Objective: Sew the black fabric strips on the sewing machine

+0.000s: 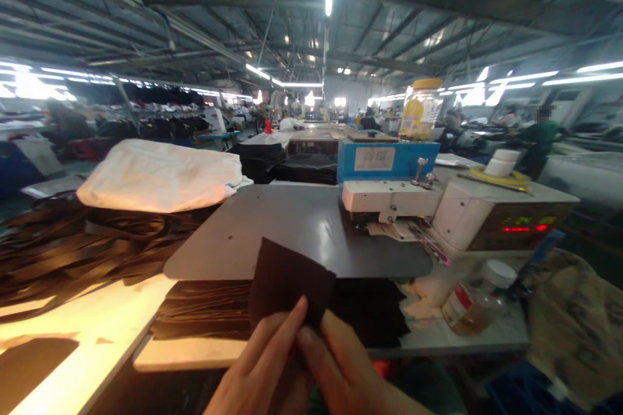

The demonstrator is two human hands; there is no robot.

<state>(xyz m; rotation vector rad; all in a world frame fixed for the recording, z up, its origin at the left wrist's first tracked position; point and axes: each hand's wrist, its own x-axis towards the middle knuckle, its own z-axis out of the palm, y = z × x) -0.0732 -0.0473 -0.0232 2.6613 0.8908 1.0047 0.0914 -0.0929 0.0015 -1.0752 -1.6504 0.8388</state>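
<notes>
Head view shows a dark brown piece (292, 272) of what looks like cloth, just below the middle of the frame. It is flat, with clear corners, and its top part stands up above the hands. It looks light and a bit stiff, since it holds its shape with little bend. I would guess that it will not break if it falls, and that it is not very slippery. The low edge seems the best place to take hold, with a soft pinch, so the top does not flop or crease.

The left hand (265, 353) and the right hand (343, 360) come up from the bottom of the frame, close side by side. Their fingers are narrow, pinching the low part of the piece. A left finger lies flat on its front, and the right thumb is just below that fingertip. The piece rises above the fingers, and some of its low end is hidden by them.

Behind the piece is a grey surface (287, 217). Under that, to the left of the piece, is a brown stack (204, 311). A white machine (389, 198) is right of the middle, and a white bag (160, 175) is on the left.
</notes>
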